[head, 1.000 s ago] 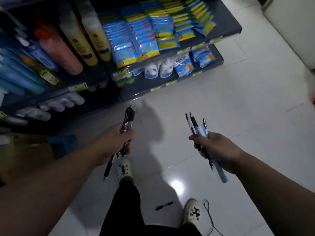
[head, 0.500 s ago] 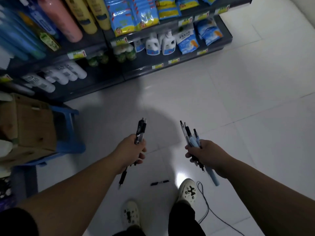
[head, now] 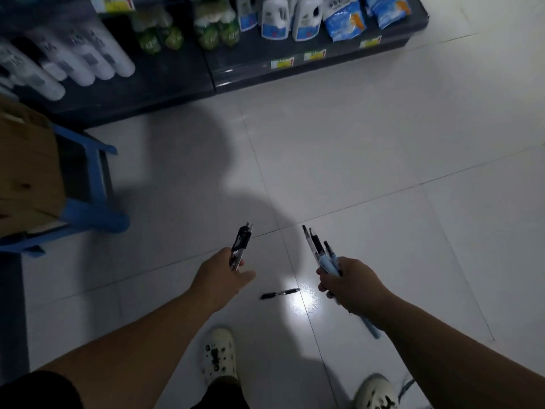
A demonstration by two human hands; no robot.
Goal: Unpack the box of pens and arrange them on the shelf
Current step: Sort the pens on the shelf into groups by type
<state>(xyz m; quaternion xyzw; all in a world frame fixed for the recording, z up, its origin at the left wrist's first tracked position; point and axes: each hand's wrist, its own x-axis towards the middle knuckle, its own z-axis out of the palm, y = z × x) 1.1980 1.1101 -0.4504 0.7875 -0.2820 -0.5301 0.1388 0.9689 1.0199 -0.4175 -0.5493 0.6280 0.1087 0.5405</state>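
The left hand (head: pixel 219 278) grips a few black pens (head: pixel 241 243), their ends pointing to 12 o'clock. The right hand (head: pixel 351 287) clamps a bundle of blue pens (head: pixel 320 252). Between the hands, a loose pen (head: pixel 280 293) lies on the floor (head: pixel 383 143). The shelf (head: pixel 309 72) stands at 12 o'clock and a cardboard box (head: pixel 26 172) at 9.

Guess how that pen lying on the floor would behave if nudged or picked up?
The pen looks slim and round, so a sideways nudge would probably roll it. The floor is glossy tile, so it may also slide. It seems light and stiff, likely easy to pinch.
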